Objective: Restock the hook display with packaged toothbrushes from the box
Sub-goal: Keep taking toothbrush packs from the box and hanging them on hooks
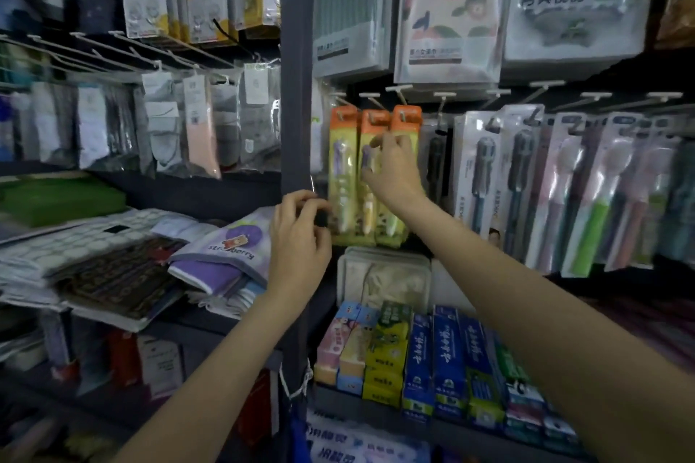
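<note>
Three yellow toothbrush packs with orange tops (pixel 344 177) hang side by side on white hooks (pixel 402 90) at the left end of the display. My right hand (pixel 393 169) is raised in front of the middle and right packs, and its fingers pinch the middle pack near its upper part. My left hand (pixel 299 237) sits lower, by the bottom left corner of the left pack, fingers curled with the fingertips at the pack's edge. Whether it holds the pack is unclear. The box is out of view.
More packaged toothbrushes (pixel 545 192) hang to the right. A dark upright post (pixel 295 86) stands left of the packs. Toothpaste boxes (pixel 432 357) fill the shelf below. Folded cloths and pouches (pixel 222 256) lie on the left shelf, socks (pixel 161 124) hang above them.
</note>
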Demonstrator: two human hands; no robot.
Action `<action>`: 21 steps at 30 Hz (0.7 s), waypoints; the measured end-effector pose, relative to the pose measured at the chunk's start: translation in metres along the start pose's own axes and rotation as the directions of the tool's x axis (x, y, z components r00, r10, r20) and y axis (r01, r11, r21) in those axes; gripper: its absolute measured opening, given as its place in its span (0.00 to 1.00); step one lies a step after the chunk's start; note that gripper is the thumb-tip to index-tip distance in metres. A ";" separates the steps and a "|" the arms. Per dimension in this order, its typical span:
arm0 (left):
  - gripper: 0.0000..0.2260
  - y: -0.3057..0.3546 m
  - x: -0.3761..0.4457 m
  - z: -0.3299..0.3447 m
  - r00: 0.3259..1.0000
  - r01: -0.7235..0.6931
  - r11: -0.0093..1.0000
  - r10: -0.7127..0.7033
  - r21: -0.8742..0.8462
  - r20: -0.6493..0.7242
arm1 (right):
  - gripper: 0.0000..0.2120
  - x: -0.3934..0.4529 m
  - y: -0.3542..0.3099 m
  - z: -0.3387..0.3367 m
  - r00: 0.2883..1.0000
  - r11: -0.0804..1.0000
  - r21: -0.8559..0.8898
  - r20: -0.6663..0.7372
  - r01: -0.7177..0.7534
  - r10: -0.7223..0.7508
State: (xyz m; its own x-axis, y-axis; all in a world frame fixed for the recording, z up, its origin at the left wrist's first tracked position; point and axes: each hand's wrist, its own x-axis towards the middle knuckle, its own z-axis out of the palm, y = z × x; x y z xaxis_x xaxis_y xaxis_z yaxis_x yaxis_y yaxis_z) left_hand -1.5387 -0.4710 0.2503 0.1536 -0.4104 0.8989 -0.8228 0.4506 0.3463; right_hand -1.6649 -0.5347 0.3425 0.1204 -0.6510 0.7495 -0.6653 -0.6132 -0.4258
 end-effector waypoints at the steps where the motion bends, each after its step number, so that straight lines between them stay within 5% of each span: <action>1: 0.12 0.006 -0.004 0.003 1.000 -0.001 1.000 0.001 -0.002 0.001 | 0.18 -0.013 0.011 -0.012 1.000 1.000 -0.004 -0.003 0.016 -0.016; 6: 0.11 0.054 -0.047 0.042 0.991 -0.018 0.994 0.032 -0.110 0.128 | 0.12 -0.094 0.105 -0.105 0.998 0.995 -0.086 0.014 -0.053 0.054; 13: 0.11 0.172 -0.164 0.142 0.888 0.041 0.946 0.113 -0.323 0.445 | 0.12 -0.244 0.254 -0.245 0.837 0.813 -0.206 -0.076 -0.544 0.541; 17: 0.12 0.241 -0.269 0.188 0.712 0.221 0.898 0.118 -0.380 0.692 | 0.14 -0.354 0.324 -0.302 0.681 0.640 -0.325 -0.017 -0.696 0.732; 21: 0.13 0.298 -0.372 0.218 0.390 0.215 0.946 0.146 -0.244 0.909 | 0.10 -0.479 0.391 -0.342 0.449 0.488 -0.390 0.195 -0.781 0.872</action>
State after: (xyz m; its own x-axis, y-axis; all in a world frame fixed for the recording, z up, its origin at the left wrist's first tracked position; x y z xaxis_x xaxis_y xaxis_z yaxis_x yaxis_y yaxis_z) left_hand -1.9604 -0.3573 -0.0395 -0.5577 -0.8152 0.1566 -0.6115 0.5310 0.5866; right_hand -2.2343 -0.3096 -0.0091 -0.3830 -0.9140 -0.1338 -0.7062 0.3831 -0.5955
